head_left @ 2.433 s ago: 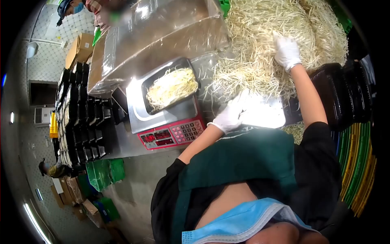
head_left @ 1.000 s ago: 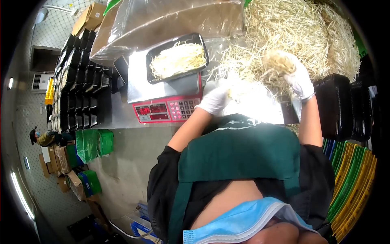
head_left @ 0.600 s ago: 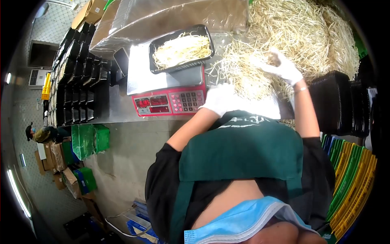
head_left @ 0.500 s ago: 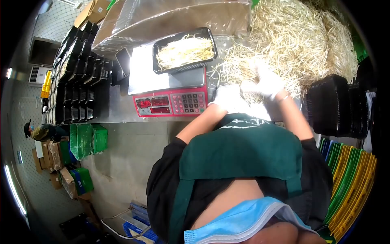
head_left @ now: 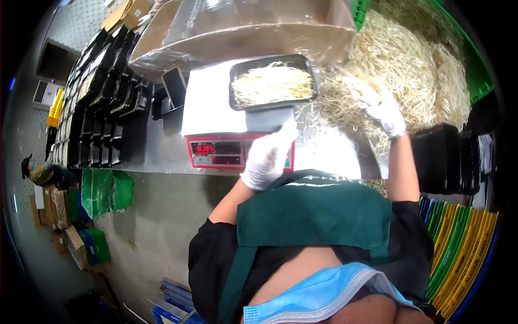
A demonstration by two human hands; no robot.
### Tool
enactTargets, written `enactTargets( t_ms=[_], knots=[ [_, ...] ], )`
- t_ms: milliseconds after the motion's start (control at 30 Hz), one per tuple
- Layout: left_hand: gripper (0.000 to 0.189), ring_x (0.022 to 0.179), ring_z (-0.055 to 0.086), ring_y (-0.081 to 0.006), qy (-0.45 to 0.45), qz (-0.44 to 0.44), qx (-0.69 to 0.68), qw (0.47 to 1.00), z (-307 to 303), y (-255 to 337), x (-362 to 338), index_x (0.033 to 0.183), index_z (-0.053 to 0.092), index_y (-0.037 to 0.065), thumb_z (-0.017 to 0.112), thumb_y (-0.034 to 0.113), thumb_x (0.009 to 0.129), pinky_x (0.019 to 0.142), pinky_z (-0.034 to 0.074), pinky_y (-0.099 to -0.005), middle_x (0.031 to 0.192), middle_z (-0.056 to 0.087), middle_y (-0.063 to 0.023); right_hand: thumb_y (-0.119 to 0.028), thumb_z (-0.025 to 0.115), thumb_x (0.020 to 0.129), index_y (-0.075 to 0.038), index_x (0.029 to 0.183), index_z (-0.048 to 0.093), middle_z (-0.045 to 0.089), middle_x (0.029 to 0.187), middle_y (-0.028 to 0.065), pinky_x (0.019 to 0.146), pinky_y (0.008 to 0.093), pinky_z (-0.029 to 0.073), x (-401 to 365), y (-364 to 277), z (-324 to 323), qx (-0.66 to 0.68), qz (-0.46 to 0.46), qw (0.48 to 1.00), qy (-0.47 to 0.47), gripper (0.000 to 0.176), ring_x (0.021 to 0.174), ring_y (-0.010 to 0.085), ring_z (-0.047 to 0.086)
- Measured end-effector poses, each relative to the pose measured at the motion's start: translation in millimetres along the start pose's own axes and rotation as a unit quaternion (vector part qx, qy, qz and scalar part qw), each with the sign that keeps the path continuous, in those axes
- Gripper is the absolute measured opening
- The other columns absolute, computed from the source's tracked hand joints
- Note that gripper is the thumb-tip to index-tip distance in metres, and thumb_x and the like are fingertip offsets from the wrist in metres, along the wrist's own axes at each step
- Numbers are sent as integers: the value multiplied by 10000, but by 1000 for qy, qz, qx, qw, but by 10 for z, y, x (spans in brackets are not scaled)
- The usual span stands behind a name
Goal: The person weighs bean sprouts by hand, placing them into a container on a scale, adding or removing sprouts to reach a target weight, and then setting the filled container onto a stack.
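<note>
We are in a big work room with a grey floor, and a shiny metal table (head_left: pixel 167 148) runs across in front of us. The biggest thing on it is the pile of sprouts (head_left: pixel 407 70), up at two o'clock. A plastic-wrapped box (head_left: pixel 243 46) sits at twelve o'clock, at the far side. Stacks of black trays (head_left: pixel 94 137) stand between nine and ten o'clock. Nearer the middle, at eleven o'clock, is the red and silver scale (head_left: pixel 221 124). On its flat top sits one black tray (head_left: pixel 275 104), full of sprouts, at twelve o'clock.

Our right hand (head_left: pixel 387 116), in a white glove, is at two o'clock with its fingers in among the loose near edge of the pile. We cannot tell if it is squeezing any. Our left hand (head_left: pixel 264 162) is just below the middle, in front of the scale's buttons. It is blurry, so we cannot tell if it touches the scale or pinches anything.

We think the tray is light and a bit bendy, best held by its rim on two sides. The sprouts look light, soft and tangled, maybe a little wet and slippery. They could snap, so we would scoop a loose bunch gently from the pile's edge.
</note>
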State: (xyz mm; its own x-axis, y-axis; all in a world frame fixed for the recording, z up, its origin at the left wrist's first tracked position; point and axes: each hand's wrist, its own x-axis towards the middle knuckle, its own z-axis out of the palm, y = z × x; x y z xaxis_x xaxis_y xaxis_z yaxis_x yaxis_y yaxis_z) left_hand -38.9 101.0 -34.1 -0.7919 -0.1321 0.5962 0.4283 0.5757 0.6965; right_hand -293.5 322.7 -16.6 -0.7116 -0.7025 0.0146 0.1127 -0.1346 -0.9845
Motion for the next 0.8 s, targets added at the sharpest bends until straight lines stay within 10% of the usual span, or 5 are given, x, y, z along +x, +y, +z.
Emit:
enactTargets(
  t_ms=[333, 467, 533, 700, 800],
  knots=[
    [687, 1225, 427, -327, 41, -341, 148, 928, -1039, -290, 1267, 1403, 206, -27, 506, 334, 901, 1023, 338, -365, 1377, 364, -244, -122, 599, 696, -7, 1260, 410, 615, 854, 160, 751, 388, 475, 1036, -335, 1660, -658, -237, 687, -195, 606, 797, 323, 599],
    [837, 1293, 331, -346, -101, 12, 275, 956, -655, -596, 1330, 1397, 235, -20, 579, 457, 802, 1081, 237, -418, 1428, 278, -229, -223, 613, 675, -47, 1258, 413, 589, 892, 157, 836, 424, 431, 1258, 126, 1644, -492, -142, 820, -256, 641, 869, 311, 589],
    [887, 1270, 364, -336, -150, 48, 284, 946, -576, -775, 1272, 1393, 254, -12, 608, 486, 749, 1083, 225, -435, 1422, 310, -198, -257, 638, 670, -55, 1284, 392, 550, 1062, 183, 962, 520, 319, 983, -167, 1692, -718, -327, 594, -156, 691, 1020, 333, 532],
    [931, 1143, 486, -330, -190, -8, 316, 930, -647, -485, 1275, 1388, 260, -10, 632, 522, 721, 986, 351, -441, 1249, 504, -176, -184, 690, 623, 5, 1301, 376, 502, 1191, 221, 1036, 500, 268, 846, -768, 1608, -685, -2, 695, -218, 770, 1135, 368, 468],
    [964, 969, 577, -350, -198, 2, 311, 929, -646, -517, 1330, 1382, 272, -12, 657, 546, 696, 845, 455, -433, 1077, 603, -181, -60, 622, 675, 57, 1223, 422, 535, 1107, 250, 949, 407, 393, 752, -336, 1473, -629, -190, 746, -107, 594, 1067, 388, 501]
  ],
)
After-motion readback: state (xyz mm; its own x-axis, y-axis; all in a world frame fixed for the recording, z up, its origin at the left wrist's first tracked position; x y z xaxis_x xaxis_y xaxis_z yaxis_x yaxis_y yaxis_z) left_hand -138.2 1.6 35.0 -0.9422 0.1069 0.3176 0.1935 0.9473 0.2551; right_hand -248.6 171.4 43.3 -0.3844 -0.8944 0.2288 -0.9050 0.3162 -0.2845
